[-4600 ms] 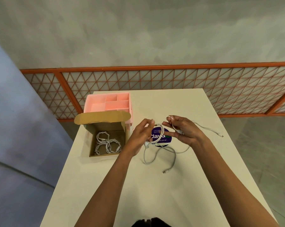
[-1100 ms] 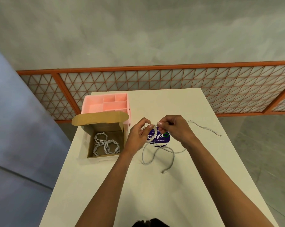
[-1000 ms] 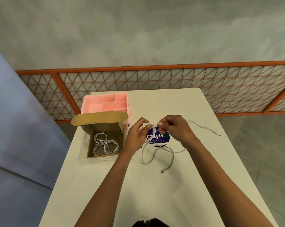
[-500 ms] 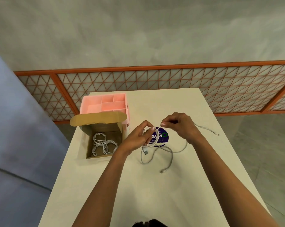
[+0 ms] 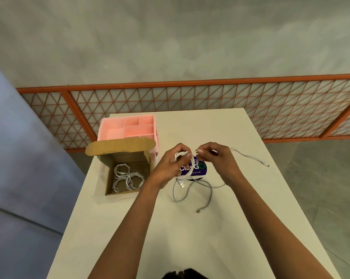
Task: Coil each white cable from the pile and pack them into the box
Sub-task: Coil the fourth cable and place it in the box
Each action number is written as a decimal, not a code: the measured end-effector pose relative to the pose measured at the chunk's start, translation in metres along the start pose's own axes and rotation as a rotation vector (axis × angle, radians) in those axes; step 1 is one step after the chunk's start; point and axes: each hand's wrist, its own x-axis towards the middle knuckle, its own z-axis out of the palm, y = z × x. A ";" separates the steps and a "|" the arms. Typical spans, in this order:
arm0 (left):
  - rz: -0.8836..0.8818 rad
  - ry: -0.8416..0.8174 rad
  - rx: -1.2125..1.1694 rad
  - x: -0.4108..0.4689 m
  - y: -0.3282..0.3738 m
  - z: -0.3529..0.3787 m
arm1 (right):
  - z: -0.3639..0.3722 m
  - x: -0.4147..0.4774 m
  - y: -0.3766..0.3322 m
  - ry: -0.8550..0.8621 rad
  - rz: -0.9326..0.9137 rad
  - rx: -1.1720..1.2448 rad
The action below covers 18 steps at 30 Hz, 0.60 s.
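The person is partway through coiling one white cable (image 5: 193, 166). The left hand (image 5: 168, 170) has fingers and thumb curled round a bundle of loops held just above the table (image 5: 170, 238). The right hand (image 5: 218, 161) pinches a strand of the same cable between thumb and fingertips, close against the top of the bundle. A plug (image 5: 182, 185) dangles below the loops. To my eye the winding is nearly done. The next move calls for tucking the last slack round or through the loops so the bundle holds, then carrying it left to the open cardboard box (image 5: 108, 178) near the table's left edge. In the box I count what look like three coiled cables (image 5: 127, 177), though they overlap and I would not swear to it. Beneath the hands a loose cable (image 5: 211, 193) lies in slack curves, and one thin end (image 5: 248, 156) trails off to the right. Whether those make one cable or two I cannot tell. One pink organiser (image 5: 129, 127) stands behind the box, and one purple label (image 5: 200, 168) lies under the hands.
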 end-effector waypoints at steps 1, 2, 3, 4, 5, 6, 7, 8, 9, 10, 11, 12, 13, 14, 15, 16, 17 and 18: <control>0.011 0.007 -0.005 0.000 0.000 0.001 | 0.004 -0.002 0.002 0.008 0.017 0.078; 0.026 0.016 -0.001 0.000 0.001 0.001 | 0.008 -0.004 0.004 0.017 0.036 0.157; 0.042 0.026 0.011 0.001 0.001 0.002 | 0.013 -0.006 0.005 0.023 0.064 0.243; 0.060 0.036 0.026 0.001 0.001 0.002 | 0.017 -0.008 0.006 0.031 0.092 0.326; 0.076 0.045 0.034 0.001 0.001 0.002 | 0.021 -0.009 0.005 0.037 0.124 0.402; 0.087 0.054 0.032 0.001 0.001 0.001 | 0.024 -0.010 0.006 0.046 0.158 0.457; 0.089 0.061 0.027 0.001 0.000 0.000 | 0.027 -0.009 0.007 0.053 0.192 0.492; 0.087 0.065 0.023 0.002 -0.002 -0.002 | 0.029 -0.009 0.008 0.058 0.222 0.506; 0.083 0.066 0.022 0.003 -0.004 -0.004 | 0.031 -0.009 0.007 0.058 0.247 0.513; 0.081 0.064 0.021 0.003 -0.005 -0.005 | 0.032 -0.008 0.006 0.052 0.268 0.504; 0.081 0.063 0.013 0.003 -0.007 -0.006 | 0.033 -0.008 0.004 0.043 0.287 0.485; 0.084 0.062 0.001 0.004 -0.008 -0.007 | 0.034 -0.008 0.003 0.036 0.304 0.461; 0.090 0.063 -0.009 0.004 -0.008 -0.008 | 0.034 -0.009 0.002 0.026 0.319 0.445; 0.098 0.066 -0.016 0.005 -0.009 -0.008 | 0.035 -0.010 0.001 0.017 0.332 0.422; 0.103 0.067 -0.023 0.005 -0.009 -0.008 | 0.035 -0.010 0.001 0.005 0.340 0.400; 0.104 0.065 -0.036 0.006 -0.010 -0.008 | 0.034 -0.010 0.003 -0.007 0.340 0.364; 0.103 0.066 -0.044 0.007 -0.011 -0.008 | 0.032 -0.009 0.003 -0.020 0.331 0.315; 0.104 0.068 -0.043 0.007 -0.012 -0.008 | 0.031 -0.009 0.003 -0.034 0.314 0.257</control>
